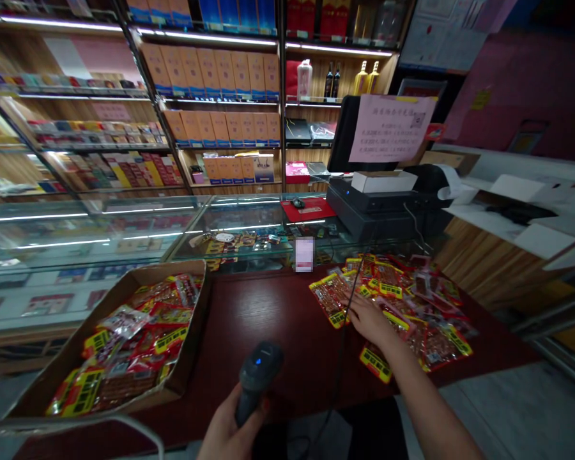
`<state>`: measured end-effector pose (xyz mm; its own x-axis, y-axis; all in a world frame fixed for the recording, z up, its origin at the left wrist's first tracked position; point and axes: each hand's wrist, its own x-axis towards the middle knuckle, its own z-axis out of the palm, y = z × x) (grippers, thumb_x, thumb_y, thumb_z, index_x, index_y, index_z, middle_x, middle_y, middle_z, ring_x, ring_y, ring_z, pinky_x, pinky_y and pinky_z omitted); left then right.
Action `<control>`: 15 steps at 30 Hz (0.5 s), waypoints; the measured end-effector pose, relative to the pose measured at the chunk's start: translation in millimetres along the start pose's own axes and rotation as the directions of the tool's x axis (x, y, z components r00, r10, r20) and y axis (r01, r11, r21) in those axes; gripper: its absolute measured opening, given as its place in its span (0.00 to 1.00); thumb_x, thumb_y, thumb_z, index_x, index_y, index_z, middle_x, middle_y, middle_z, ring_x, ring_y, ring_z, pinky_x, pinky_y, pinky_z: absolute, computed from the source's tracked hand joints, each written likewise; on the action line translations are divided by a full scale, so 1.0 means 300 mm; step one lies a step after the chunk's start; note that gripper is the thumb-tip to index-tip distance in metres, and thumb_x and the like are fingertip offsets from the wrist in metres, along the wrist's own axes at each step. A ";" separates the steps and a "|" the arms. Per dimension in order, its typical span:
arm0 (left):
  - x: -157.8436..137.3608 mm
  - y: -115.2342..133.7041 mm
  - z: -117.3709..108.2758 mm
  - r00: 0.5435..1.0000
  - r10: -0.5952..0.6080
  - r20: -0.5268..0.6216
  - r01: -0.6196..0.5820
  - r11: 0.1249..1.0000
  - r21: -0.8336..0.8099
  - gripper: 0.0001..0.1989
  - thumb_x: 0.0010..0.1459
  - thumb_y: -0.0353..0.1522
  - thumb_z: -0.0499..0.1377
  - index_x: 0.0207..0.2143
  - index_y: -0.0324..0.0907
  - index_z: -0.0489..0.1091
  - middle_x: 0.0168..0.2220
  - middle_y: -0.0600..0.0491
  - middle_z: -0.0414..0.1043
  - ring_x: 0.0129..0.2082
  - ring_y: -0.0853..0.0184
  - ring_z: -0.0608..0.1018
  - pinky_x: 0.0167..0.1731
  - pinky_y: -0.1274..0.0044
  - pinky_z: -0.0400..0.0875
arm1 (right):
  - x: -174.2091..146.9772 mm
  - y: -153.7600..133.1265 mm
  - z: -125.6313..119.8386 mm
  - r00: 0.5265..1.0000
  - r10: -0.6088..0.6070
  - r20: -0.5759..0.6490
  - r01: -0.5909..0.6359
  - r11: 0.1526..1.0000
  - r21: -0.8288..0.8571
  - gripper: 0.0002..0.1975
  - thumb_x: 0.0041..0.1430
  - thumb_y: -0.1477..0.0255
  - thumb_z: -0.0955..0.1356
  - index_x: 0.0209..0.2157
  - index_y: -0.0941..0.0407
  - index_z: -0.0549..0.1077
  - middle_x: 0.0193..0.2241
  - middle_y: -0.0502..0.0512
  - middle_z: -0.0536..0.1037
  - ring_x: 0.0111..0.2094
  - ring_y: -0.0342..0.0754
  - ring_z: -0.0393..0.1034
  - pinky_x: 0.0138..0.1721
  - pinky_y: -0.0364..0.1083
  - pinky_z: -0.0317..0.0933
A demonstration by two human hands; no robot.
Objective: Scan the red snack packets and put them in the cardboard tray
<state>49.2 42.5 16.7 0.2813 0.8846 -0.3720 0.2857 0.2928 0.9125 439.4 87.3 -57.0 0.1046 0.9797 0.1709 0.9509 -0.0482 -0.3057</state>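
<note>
My left hand (234, 421) is wrapped around the handle of a dark barcode scanner (260, 367), which has a small blue light on top. To the right, my right hand (367, 317) has its fingers at the edge of a red and yellow snack packet (329, 295) with a clear window; they look closed on it. That packet lies at the left side of a loose pile of similar snack packets (426, 338). A thin black cable (345, 319) hangs across the view close to my right fingers.
An open cardboard box (197, 319) of snack packets stands left on the dark red tabletop (249, 300). Behind are a glass display counter (182, 220), a small card (304, 254), a red mouse pad (311, 209) and a monitor (344, 137) with a paper sheet. Shelves (220, 102) hold boxes.
</note>
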 end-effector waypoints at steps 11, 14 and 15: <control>0.002 -0.027 -0.002 0.998 -0.058 -0.002 0.058 0.996 0.063 0.30 0.49 0.57 0.62 0.39 0.40 0.69 0.12 0.67 0.54 0.12 0.74 0.58 0.13 0.82 0.52 | -0.395 -0.043 -0.005 0.835 0.372 -0.406 -0.422 0.906 -0.037 0.34 0.56 0.54 0.66 0.61 0.56 0.65 0.61 0.68 0.69 0.63 0.66 0.58 0.60 0.70 0.51; 0.006 -0.017 -0.005 0.999 -0.044 0.002 0.044 0.995 0.087 0.28 0.52 0.55 0.61 0.40 0.40 0.68 0.12 0.67 0.55 0.12 0.73 0.58 0.13 0.82 0.52 | -0.435 -0.105 0.038 0.874 0.387 -0.294 -0.441 0.886 -0.145 0.46 0.52 0.52 0.70 0.67 0.55 0.54 0.62 0.71 0.66 0.65 0.71 0.53 0.59 0.78 0.39; 0.006 -0.012 -0.007 0.999 -0.046 0.016 0.044 0.995 0.095 0.28 0.52 0.54 0.61 0.41 0.39 0.68 0.12 0.67 0.55 0.12 0.73 0.59 0.14 0.82 0.53 | -0.435 -0.115 0.040 0.879 0.391 -0.275 -0.439 0.888 -0.141 0.47 0.51 0.53 0.70 0.67 0.55 0.53 0.60 0.71 0.68 0.64 0.72 0.55 0.59 0.78 0.38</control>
<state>46.8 43.8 12.9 0.2830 0.8642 -0.4159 0.3835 0.2955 0.8750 389.5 -36.4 -79.8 0.5435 0.7884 0.2880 0.8390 -0.5000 -0.2146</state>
